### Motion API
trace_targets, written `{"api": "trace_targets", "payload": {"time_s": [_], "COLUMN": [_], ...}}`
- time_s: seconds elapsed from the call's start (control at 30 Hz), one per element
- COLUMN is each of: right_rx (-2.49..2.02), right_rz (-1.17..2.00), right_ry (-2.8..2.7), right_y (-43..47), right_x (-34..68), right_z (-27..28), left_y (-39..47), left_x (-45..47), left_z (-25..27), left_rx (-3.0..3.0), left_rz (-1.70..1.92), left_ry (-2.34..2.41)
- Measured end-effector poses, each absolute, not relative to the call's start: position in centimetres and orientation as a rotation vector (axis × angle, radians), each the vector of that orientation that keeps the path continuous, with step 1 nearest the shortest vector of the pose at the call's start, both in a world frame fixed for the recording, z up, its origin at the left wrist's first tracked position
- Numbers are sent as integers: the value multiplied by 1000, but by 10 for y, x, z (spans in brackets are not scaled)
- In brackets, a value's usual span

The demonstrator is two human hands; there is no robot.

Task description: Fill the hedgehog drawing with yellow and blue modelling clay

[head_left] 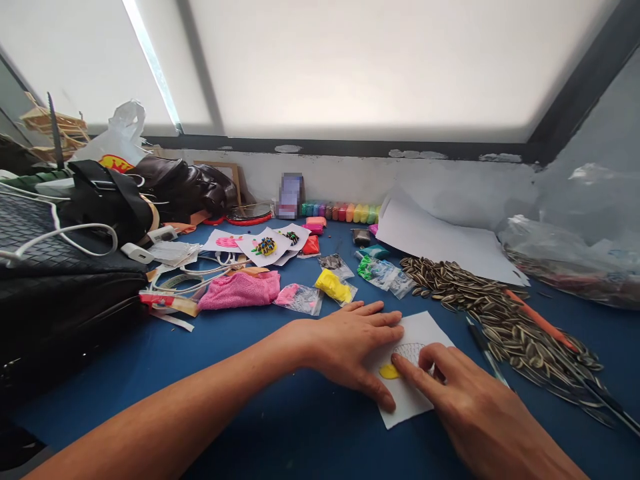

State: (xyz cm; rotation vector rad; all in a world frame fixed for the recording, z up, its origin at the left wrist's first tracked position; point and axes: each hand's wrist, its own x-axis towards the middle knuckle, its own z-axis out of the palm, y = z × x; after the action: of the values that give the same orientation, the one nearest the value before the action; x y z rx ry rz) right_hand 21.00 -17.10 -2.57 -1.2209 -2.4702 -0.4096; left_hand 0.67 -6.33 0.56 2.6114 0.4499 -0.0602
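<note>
A small white sheet of paper (411, 405) lies on the blue tabletop in front of me, with a hatched oval drawn on it. A flattened patch of yellow modelling clay (389, 371) sticks to the left part of the drawing. My left hand (350, 343) lies flat with fingers spread, its fingertips and thumb on the sheet's left side. Stretched out, the index finger of my right hand (463, 393) presses at the clay's upper right edge. The other right fingers are bent, and nothing shows in them. A bag of yellow clay (334, 287) sits beyond my left hand.
Sunflower seeds (465, 287) spread in a heap at right, with a pen (487, 353) and an orange tool (541, 320) beside or on them. Decorated paper cards (267, 247), small clay bags (300, 299) and a pink cloth (240, 291) lie farther back. A black bag (65, 307) stands at left.
</note>
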Motion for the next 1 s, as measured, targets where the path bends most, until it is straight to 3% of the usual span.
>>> {"api": "trace_targets", "payload": {"time_s": [0.37,1.0], "right_rx": [-1394,-1349], "right_rz": [-148,-240], "right_ry": [-2460,-2482], "right_y": [-177,-175], "right_x": [220,216], "right_z": [-26,-24], "left_y": [-62,-62], "left_x": [6,7], "left_z": [5,4], "left_rx": [2597,2608], "left_rz": [-62,-54], "left_ry": [448,436]}}
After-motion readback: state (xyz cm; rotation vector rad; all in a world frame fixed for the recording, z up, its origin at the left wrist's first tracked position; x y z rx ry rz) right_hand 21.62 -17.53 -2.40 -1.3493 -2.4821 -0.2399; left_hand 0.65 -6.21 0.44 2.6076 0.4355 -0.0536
